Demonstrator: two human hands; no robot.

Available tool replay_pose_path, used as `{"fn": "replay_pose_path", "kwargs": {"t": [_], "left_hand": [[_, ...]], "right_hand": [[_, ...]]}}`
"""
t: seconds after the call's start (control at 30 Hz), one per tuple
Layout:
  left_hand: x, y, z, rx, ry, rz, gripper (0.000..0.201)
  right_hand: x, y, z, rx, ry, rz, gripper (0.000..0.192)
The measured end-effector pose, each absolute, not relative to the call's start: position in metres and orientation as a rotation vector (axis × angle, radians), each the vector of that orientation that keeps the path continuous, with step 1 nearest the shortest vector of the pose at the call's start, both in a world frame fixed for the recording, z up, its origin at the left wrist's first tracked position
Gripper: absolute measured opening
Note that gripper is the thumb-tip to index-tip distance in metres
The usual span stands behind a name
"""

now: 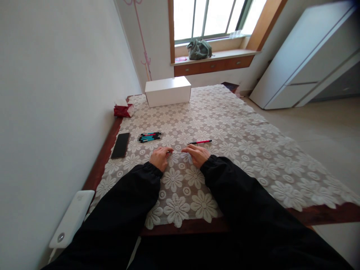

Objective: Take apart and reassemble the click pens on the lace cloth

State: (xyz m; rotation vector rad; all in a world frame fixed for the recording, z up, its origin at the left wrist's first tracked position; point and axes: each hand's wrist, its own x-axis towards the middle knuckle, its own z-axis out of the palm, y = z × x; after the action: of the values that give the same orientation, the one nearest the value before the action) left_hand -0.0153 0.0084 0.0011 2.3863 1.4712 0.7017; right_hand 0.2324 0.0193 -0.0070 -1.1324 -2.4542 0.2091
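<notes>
Both hands are over the lace tablecloth [176,180], fingers pinched and facing each other. Between them runs a thin pale rod [177,152], too small to name surely. My left hand [160,157] grips its left end, where a small dark piece shows at the fingertips. The rod's right end is pinched by my right hand [197,153]. Just beyond my right hand lies a red and black pen [203,141]. A bunch of blue, black and red pens [150,137] rests past my left hand.
Left of the pens lies a dark phone [120,145]. Farther back are a red tissue pack [123,110] and a long white box [168,92]. A wall borders the table's left side, with a white power strip [72,219] near my left sleeve.
</notes>
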Motion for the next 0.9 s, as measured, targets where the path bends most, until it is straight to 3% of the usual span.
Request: {"fn": "replay_pose_path", "kwargs": {"t": [0.33, 0.47, 0.67, 0.9], "left_hand": [[-0.018, 0.009, -0.001, 2.499, 1.358, 0.617, 0.057], [-0.016, 0.009, -0.001, 2.396, 1.407, 0.690, 0.048], [-0.017, 0.012, -0.004, 2.291, 1.524, 0.745, 0.016], [-0.015, 0.009, 0.002, 2.317, 1.388, 0.855, 0.013]], "right_hand": [[0.231, 0.018, -0.007, -1.112, -2.441, 0.225, 0.051], [0.232, 0.019, -0.009, -1.073, -2.454, 0.220, 0.051], [0.231, 0.021, -0.015, -0.979, -2.479, 0.209, 0.052], [0.232, 0.022, -0.020, -0.903, -2.508, 0.169, 0.054]]}}
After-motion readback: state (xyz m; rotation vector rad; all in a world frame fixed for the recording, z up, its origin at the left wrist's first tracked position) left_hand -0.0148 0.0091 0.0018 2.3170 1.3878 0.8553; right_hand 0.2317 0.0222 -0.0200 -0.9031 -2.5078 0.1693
